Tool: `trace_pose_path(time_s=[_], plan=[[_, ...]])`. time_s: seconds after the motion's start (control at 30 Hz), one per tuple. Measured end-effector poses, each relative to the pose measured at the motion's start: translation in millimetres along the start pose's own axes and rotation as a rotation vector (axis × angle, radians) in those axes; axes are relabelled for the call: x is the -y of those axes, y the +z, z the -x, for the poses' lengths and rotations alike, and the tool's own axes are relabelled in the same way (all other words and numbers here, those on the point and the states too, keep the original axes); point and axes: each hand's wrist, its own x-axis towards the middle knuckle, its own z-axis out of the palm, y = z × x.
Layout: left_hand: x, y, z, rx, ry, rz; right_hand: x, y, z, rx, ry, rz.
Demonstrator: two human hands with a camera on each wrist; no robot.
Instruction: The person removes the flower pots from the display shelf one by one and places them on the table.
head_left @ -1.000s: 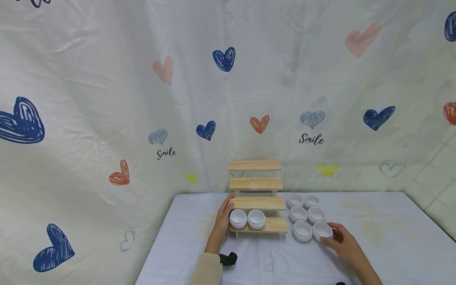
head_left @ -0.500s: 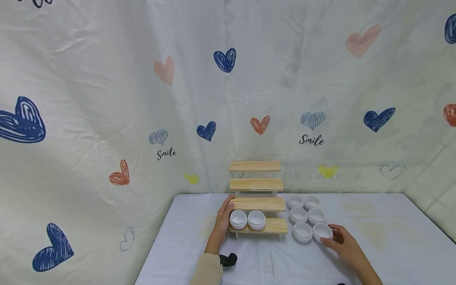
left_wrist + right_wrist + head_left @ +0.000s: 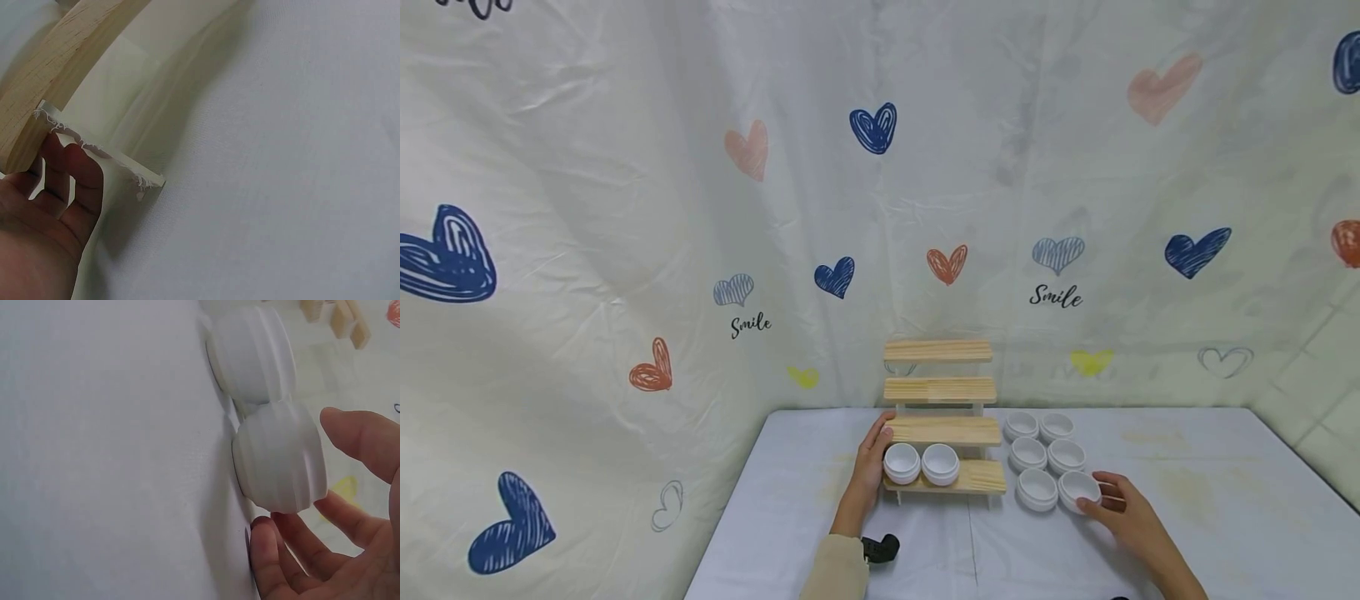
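In the head view, my left hand (image 3: 871, 458) grips the left end of a four-tier wooden display shelf (image 3: 943, 430), near its second-lowest plank. The left wrist view has its fingers (image 3: 84, 172) curled behind the plank (image 3: 56, 69), beside a thin white side panel (image 3: 119, 154). Two white bowls (image 3: 902, 462) stand upright on the lowest plank, at its left and middle. My right hand (image 3: 1123, 512) is around the front right bowl (image 3: 1078, 489) of a group on the table. In the right wrist view its fingers touch that bowl (image 3: 281, 459), while the thumb (image 3: 353, 431) stands slightly off the rim.
Several other white bowls (image 3: 1037, 489) stand close together in two columns right of the shelf, on the white-covered table (image 3: 1217, 517). A white curtain printed with hearts (image 3: 947, 208) hangs right behind the shelf. A black strap device (image 3: 881, 547) is on my left wrist.
My right hand has eased very slightly to the right, away from the bowl's far rim. The left hand, shelf and bowls keep their places.
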Motion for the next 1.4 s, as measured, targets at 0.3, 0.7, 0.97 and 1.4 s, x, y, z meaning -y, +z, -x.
trace_pose_path(time_s=[0.3,0.7,0.97,1.4], plan=[[0.6,0.0,-0.1,0.004,0.005,0.011,6.5,-2.4,3.9,-0.032,-0.009,0.012],[-1.1,0.1,1.1,-0.002,0.005,0.010,36.5,11.2,18.3,-0.349,-0.141,-0.030],[-0.7,0.3,0.1,0.000,0.005,0.004,64.2,30.3,27.7,-0.380,-0.225,-0.114],[-1.2,-0.1,0.4,-0.002,0.009,-0.011,96.1,75.5,33.2,-0.234,-0.352,-0.147]])
